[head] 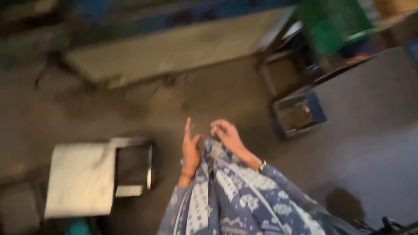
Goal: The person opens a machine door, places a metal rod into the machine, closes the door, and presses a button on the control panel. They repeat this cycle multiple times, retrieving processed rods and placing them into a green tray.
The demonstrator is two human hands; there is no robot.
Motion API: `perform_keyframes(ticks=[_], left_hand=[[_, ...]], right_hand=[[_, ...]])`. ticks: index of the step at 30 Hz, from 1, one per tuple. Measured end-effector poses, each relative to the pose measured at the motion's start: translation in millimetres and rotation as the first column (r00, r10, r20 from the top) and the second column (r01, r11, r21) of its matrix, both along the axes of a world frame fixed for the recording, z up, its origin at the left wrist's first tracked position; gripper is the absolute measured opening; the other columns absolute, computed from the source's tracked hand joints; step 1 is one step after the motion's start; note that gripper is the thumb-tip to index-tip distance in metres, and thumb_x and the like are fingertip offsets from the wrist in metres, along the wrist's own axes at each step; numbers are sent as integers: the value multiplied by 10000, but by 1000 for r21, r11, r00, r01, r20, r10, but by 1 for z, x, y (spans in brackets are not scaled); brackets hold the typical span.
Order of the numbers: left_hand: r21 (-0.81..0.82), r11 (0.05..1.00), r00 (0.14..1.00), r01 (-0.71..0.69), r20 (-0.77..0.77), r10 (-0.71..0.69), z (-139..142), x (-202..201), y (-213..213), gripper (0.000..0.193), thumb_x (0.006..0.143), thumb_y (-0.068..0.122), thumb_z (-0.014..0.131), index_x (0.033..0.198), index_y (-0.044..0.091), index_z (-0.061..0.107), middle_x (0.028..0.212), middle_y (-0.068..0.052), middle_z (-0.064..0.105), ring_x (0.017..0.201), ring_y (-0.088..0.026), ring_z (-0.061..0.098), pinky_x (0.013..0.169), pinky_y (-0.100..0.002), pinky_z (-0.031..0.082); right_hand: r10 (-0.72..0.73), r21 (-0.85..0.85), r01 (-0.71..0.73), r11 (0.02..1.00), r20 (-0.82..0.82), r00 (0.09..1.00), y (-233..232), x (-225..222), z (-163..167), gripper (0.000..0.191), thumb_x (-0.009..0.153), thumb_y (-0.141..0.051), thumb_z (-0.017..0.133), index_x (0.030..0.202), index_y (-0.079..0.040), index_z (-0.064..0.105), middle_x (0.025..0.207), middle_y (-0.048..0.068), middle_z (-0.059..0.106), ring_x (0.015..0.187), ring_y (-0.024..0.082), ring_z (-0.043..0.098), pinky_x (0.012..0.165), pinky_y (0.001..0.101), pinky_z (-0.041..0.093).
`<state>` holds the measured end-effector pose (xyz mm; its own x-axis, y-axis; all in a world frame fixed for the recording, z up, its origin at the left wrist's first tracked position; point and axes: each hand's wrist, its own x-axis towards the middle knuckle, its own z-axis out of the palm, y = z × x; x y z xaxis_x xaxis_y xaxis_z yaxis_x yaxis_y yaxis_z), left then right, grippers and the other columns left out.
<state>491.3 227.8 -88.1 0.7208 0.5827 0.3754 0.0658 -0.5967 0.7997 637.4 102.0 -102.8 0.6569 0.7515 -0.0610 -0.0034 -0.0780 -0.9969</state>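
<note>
- Blurred view looking down at a dim floor, detail is soft all over.
- Left hand: one finger pointing straight up, other fingers curled in, seen edge on. It touches the top edge of the patterned blue cloth; a real grip on it can't be told from the blur.
- Right hand: fingers bent inward over the top of the same cloth, close beside the left hand. Whether it pinches the cloth is unclear. A band or watch sits at that wrist.
- Blue cloth with white pattern sits at the bottom centre, bunched under both hands and running down out of view; it also covers both forearms like sleeves.
- Lower left: pale flat board lying on the floor, touching a dark square frame on its right side.
- Upper middle: long pale slab lying slanted across the floor, well away from the hands.
- Right of centre: small blue crate with dark contents, on the floor, apart from the hands.
- Above it: dark metal frame, shape hard to read.
- Top right: green crate, partly cut off.
- Bottom right corner: dark patch on the floor and some black object at the edge, too dark to tell.
</note>
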Motion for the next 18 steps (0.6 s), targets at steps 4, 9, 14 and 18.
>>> perform_keyframes(ticks=[4,9,14,18], left_hand=[[121,993,996,18,-87,-8,3,97,-33,273,688,-115,598,874,67,682,1599,-183,426,1375,-373,475,1110,-478,409],[81,975,978,206,-35,-204,22,201,-51,453,745,-152,552,1099,63,736,1615,-168,420,1426,-358,488,1149,-482,423],[-167,877,882,450,-72,-466,22,291,-54,408,768,-131,511,1074,72,690,1655,-212,340,1405,-341,537,1044,-424,528],[-13,853,853,522,29,-521,16,379,-41,260,840,-121,559,1022,36,657,1658,-220,324,1475,-418,449,1155,-454,457]], right_hand=[[-168,60,169,984,-26,986,-46,88,2,180,1006,-89,597,1134,19,664,975,30,699,885,108,681,814,270,570],[-255,-17,255,967,13,967,-74,172,44,180,1031,-123,621,1157,-5,672,922,25,705,865,92,663,796,253,544],[-281,-62,279,958,-39,959,-97,243,48,204,1016,-121,623,1185,-18,673,935,27,719,878,87,676,803,256,557],[-379,-37,379,925,-1,925,-107,327,33,199,1029,-120,622,1192,-14,667,951,38,715,892,97,682,827,259,559]])
